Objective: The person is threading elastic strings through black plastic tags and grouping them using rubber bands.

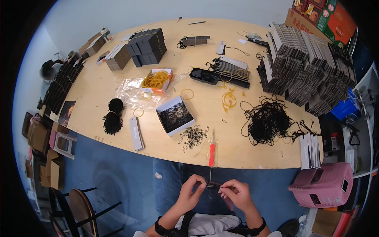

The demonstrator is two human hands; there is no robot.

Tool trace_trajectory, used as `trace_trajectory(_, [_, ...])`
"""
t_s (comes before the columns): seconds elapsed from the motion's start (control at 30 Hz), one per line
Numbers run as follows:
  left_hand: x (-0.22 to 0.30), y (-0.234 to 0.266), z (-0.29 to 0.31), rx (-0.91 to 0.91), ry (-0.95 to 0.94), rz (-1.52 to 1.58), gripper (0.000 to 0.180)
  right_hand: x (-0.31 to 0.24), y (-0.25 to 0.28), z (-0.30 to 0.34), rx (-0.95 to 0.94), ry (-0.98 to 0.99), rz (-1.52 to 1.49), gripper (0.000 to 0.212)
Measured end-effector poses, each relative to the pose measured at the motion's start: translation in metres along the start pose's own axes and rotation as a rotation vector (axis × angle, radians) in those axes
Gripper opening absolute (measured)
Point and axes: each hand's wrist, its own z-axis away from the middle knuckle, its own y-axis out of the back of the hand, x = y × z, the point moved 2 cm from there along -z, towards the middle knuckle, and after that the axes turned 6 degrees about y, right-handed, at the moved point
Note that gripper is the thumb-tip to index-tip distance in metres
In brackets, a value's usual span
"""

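In front of my lap, just off the table's near edge, my left hand (pixel 193 193) and my right hand (pixel 236 193) face each other with fingertips pinched. Between them is a small dark piece (pixel 213 185), too small to name; both hands appear to grip it. A thin pale strand (pixel 210 174) runs from there up to the table edge. Above it lies a red-handled awl (pixel 212 155), its thin shaft pointing away from me. Small dark safety pins (pixel 193 137) are heaped left of the awl. Next to them, a white box (pixel 175 115) holds more small black pieces.
A tangle of black cords (pixel 266 120) and white tags (pixel 310 152) lie at right, before tall stacks of dark cards (pixel 312 67). An orange box of yellow rubber bands (pixel 157 81), a black cord bundle (pixel 113 116) and a grey tag (pixel 136 134) are at left. A pink stool (pixel 323 185) stands below right.
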Motion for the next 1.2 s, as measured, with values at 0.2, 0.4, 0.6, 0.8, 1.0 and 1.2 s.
trace_trajectory(0.2, [-0.013, -0.008, 0.008, -0.011, 0.122, 0.153, 0.005, 0.006, -0.012, 0.0, 0.026, 0.005, -0.003, 0.007])
trace_trajectory(0.4, [-0.002, -0.015, 0.014, 0.022, 0.058, -0.045, 0.005, 0.002, -0.015, -0.001, 0.073, 0.2, 0.164, 0.008])
trace_trajectory(0.6, [0.009, -0.022, 0.019, 0.024, -0.035, -0.117, 0.003, -0.009, -0.019, -0.001, 0.097, 0.277, 0.382, 0.01])
trace_trajectory(0.8, [0.022, -0.021, 0.021, -0.022, -0.056, -0.124, 0.003, -0.013, -0.018, 0.0, 0.057, 0.369, 0.439, 0.014])
trace_trajectory(1.0, [0.023, -0.015, 0.021, 0.014, -0.029, -0.163, 0.004, 0.017, -0.007, 0.013, 0.047, 0.037, -0.097, 0.027])
trace_trajectory(1.2, [0.035, -0.019, 0.022, -0.049, -0.074, -0.015, 0.009, 0.023, -0.021, 0.022, -0.189, 0.128, 0.031, 0.045])
